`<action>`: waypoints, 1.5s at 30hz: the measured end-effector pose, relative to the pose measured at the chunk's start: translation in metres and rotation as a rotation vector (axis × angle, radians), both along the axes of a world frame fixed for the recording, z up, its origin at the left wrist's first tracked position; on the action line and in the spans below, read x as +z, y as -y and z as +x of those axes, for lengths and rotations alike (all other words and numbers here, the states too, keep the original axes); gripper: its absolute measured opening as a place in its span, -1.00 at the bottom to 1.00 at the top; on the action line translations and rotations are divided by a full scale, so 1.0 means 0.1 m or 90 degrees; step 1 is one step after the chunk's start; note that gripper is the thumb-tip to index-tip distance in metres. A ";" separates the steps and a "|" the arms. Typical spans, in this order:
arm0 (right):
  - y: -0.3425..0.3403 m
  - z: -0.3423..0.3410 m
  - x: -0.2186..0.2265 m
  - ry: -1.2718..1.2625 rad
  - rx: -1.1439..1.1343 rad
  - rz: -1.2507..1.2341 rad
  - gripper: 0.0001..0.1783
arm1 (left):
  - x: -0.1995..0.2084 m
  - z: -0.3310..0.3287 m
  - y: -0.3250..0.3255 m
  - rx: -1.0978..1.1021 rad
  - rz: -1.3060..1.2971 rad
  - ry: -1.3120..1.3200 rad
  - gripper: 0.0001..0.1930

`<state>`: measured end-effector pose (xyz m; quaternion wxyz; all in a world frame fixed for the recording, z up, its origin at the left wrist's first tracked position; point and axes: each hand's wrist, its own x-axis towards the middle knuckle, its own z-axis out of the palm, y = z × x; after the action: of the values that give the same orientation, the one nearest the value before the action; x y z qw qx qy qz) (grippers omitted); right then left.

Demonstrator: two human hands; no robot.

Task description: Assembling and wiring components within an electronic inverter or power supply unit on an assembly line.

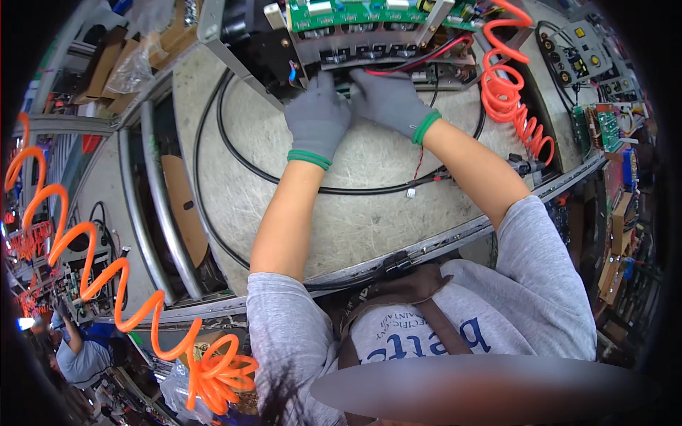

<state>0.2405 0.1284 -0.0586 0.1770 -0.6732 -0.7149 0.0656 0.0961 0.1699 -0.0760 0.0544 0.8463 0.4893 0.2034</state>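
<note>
Head view: two forearms extend from the lower edge over a scuffed, pale worktable [369,241].
Black cable [327,190]: looped across the tabletop, nearer than both hands; a small white connector [411,193] on thin red wire lies beside it.
Left hand [317,117]: gray glove, green cuff; fingers extended to the assembly's lower front, tips partly hidden; grip cannot be told.
Right hand [391,103]: matching glove, just beside the left; fingers bent inward, tips hidden; grip cannot be told.
Electronic assembly [307,51]: open metal frame, black at left, row of dark components across the front, red and black wires [419,65] at lower right.
Assembly position: on the worktable, directly beyond both hands, its lower front at the fingers.
Green circuit board [355,15]: mounted along the assembly's top, beyond the dark components.
</note>
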 end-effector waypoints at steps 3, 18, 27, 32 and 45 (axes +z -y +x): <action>0.01 0.01 -0.22 -0.155 -0.035 0.040 -0.59 | 0.06 0.00 0.02 0.001 -0.032 -0.047 -0.65; -0.06 -0.12 0.27 0.070 -0.012 -0.121 -0.74 | 0.28 0.10 -0.07 -0.077 0.057 -0.227 -0.84; 0.29 0.01 -0.01 -0.077 0.013 -0.154 -0.33 | 0.04 -0.20 0.11 -0.040 0.019 0.061 -0.52; 0.28 0.11 0.09 -0.109 0.007 -0.110 -0.31 | 0.38 -0.18 0.14 -0.010 -0.042 0.022 -0.49; -0.03 0.04 0.07 -0.084 0.002 -0.085 -0.68 | 0.40 -0.01 0.02 0.011 -0.220 -0.173 -0.50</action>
<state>0.2443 0.1313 -0.0514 0.1783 -0.6764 -0.6969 0.1581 0.0946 0.1675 -0.0362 0.1303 0.8401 0.5266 0.0012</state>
